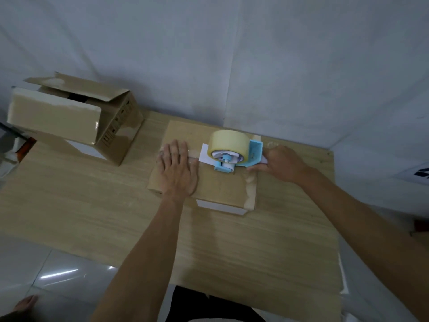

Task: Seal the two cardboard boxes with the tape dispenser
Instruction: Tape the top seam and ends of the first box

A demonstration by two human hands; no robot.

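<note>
A closed brown cardboard box point(216, 187) sits mid-counter on the pale wood-grain counter point(69, 205). The left hand point(177, 169) lies flat on its lid, fingers straight and together, seemingly over a clear tape strip point(193, 159). The right hand point(282, 163) has its fingers curled round the handle of the light-blue tape dispenser point(232, 151) — it rests on the lid. A second brown cardboard box point(69, 117), flaps open, stands well apart at far left.

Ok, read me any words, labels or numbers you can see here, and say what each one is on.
No text is readable.
On the open cardboard box: dark printed marks on its side, too blurred to read.
On the white item at the right edge: dark marks, cut off, unreadable.
On the tape dispenser: no label shows.
</note>
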